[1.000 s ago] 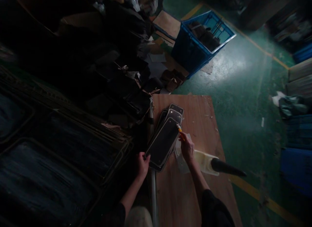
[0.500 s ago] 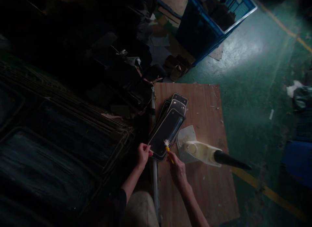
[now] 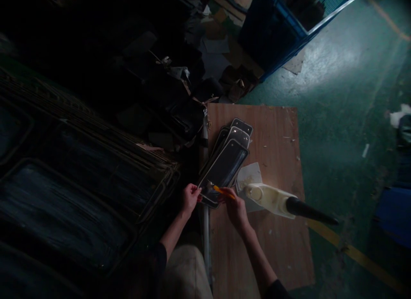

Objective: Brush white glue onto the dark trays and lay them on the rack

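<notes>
My left hand (image 3: 190,199) pinches the left edge of the top dark rectangular panel (image 3: 228,162), which has rounded corners, a pale edge and small studs. It lies on a fanned stack of similar panels (image 3: 240,136). In my right hand (image 3: 236,210) is a small yellow-handled brush (image 3: 224,191), gripped by the handle. Its pale bristle end meets the panel near the lower left corner. Just right of the stack, a cream plastic container (image 3: 269,199) with a long black handle or nozzle (image 3: 310,210) rests on a pale sheet (image 3: 252,172).
The wooden board (image 3: 276,145) supports these things, with a metal rail (image 3: 206,239) along its left side. Large dark panels (image 3: 70,213) are stacked at left. A blue crate (image 3: 276,37) stands behind on the green floor (image 3: 334,119); a blue object (image 3: 394,213) sits at right.
The brush has moved left across the panel toward its lower left corner, and its handle has swung to a flatter angle. My left hand keeps its hold. The view has shifted slightly.
</notes>
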Tool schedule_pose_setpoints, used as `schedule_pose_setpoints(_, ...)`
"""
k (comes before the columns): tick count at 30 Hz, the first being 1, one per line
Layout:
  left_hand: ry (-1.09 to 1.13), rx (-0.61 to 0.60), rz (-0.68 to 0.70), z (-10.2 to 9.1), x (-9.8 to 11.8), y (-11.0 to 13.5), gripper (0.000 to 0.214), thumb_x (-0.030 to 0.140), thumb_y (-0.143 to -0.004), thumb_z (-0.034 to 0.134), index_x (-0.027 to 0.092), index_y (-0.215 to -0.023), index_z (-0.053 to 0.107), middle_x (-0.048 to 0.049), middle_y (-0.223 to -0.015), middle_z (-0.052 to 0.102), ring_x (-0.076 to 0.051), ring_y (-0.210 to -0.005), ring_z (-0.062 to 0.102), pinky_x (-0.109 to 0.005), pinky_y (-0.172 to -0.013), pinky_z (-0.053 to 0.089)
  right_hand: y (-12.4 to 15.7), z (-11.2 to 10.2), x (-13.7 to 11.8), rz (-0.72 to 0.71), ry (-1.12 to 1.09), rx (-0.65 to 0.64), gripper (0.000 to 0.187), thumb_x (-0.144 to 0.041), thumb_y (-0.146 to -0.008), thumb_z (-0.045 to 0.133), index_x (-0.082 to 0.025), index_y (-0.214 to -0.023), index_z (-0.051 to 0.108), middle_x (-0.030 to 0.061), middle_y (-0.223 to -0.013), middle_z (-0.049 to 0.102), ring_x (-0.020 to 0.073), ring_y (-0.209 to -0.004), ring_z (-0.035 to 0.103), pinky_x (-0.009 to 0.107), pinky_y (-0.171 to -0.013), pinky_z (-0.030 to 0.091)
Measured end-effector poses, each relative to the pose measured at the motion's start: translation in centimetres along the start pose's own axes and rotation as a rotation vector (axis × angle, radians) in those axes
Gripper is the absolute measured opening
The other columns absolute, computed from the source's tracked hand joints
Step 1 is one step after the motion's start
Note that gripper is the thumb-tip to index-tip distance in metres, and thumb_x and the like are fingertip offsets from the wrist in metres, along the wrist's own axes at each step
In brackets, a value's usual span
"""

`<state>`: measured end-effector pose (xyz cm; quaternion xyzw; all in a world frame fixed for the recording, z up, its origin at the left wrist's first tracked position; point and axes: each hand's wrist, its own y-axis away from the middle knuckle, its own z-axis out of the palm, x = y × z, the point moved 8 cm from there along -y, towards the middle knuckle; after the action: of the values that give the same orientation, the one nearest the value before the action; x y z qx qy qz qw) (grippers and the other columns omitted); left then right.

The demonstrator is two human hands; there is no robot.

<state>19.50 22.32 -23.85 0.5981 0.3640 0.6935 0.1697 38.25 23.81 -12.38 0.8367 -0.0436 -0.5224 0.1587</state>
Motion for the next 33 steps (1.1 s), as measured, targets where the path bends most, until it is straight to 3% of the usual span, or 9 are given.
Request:
schedule_pose_setpoints(4,0.015,-0.017,-0.023,0.0,-0.1,-0.1,0.032,0.039,-0.064,0.074,0.015,-0.072,0.054,0.0032,-0.054,0.058,-0.012,-0.040,0.058,-0.020,-0.038,0.046,-0.4,-1.8,-0.3,0.009,-0.056,0.140,0.025,-0.033,-0.096,0.042,-0.021,-0.114,0.056,0.0026,-0.082,0.069,0.0154,-0.073,0.068,0.025,-0.070,0.054)
schedule_pose_setpoints(9,0.031,-0.033,-0.014,0.0,0.0,-0.2,0.028,0.036,-0.066,0.072,0.014,-0.075,0.056,0.0012,-0.058,0.061,-0.013,-0.043,0.059,-0.023,-0.042,0.049,0.9,1.0,-0.4,0.049,-0.132,-0.052,0.025,-0.037,-0.096,0.044,-0.022,-0.112,0.057,0.0012,-0.078,0.068,0.0144,-0.068,0.067,0.023,-0.065,0.054)
schedule_pose_setpoints(12,0.023,-0.047,-0.002,0.1,0.1,-0.2,0.028,0.035,-0.065,0.072,0.014,-0.074,0.056,0.0015,-0.057,0.060,-0.012,-0.042,0.058,-0.022,-0.040,0.048,-0.3,1.4,-0.1,0.054,-0.193,-0.062,0.026,-0.039,-0.096,0.045,-0.021,-0.110,0.057,0.0019,-0.077,0.068,0.0155,-0.066,0.068,0.025,-0.063,0.055)
schedule_pose_setpoints(15,0.022,-0.066,0.030,0.2,0.4,-0.1,0.030,0.038,-0.065,0.072,0.014,-0.073,0.056,0.0017,-0.055,0.059,-0.012,-0.041,0.057,-0.022,-0.040,0.048,-2.9,-0.2,0.3,0.040,-0.213,0.027,0.026,-0.040,-0.094,0.048,-0.019,-0.107,0.058,0.0025,-0.074,0.068,0.0169,-0.064,0.068,0.027,-0.061,0.055)
schedule_pose_setpoints(25,0.037,-0.082,0.013,0.2,0.1,-0.4,0.042,0.048,-0.058,0.076,0.015,-0.075,0.057,0.0009,-0.057,0.062,-0.015,-0.043,0.060,-0.025,-0.040,0.050,-10.1,-8.4,0.5,-0.146,-0.159,0.431,0.025,-0.040,-0.093,0.047,-0.021,-0.108,0.057,0.0006,-0.076,0.068,0.0169,-0.067,0.068,0.031,-0.065,0.056)
schedule_pose_setpoints(30,0.046,-0.079,-0.001,0.1,-0.5,-0.6,0.042,0.049,-0.059,0.075,0.015,-0.074,0.057,0.0014,-0.055,0.061,-0.014,-0.042,0.059,-0.023,-0.039,0.049,-10.7,-9.8,-1.3,-0.230,0.073,0.541,0.023,-0.033,-0.094,0.047,-0.024,-0.112,0.058,0.0001,-0.083,0.070,0.0152,-0.076,0.068,0.028,-0.072,0.054)
schedule_pose_setpoints(33,0.059,-0.084,0.005,0.1,-0.6,-0.6,0.041,0.049,-0.060,0.075,0.014,-0.074,0.057,0.0014,-0.055,0.061,-0.013,-0.043,0.059,-0.022,-0.040,0.048,-10.7,-8.6,-1.9,-0.277,0.220,0.488,0.024,-0.031,-0.094,0.047,-0.023,-0.112,0.060,0.0023,-0.088,0.071,0.0152,-0.079,0.068,0.027,-0.072,0.053)
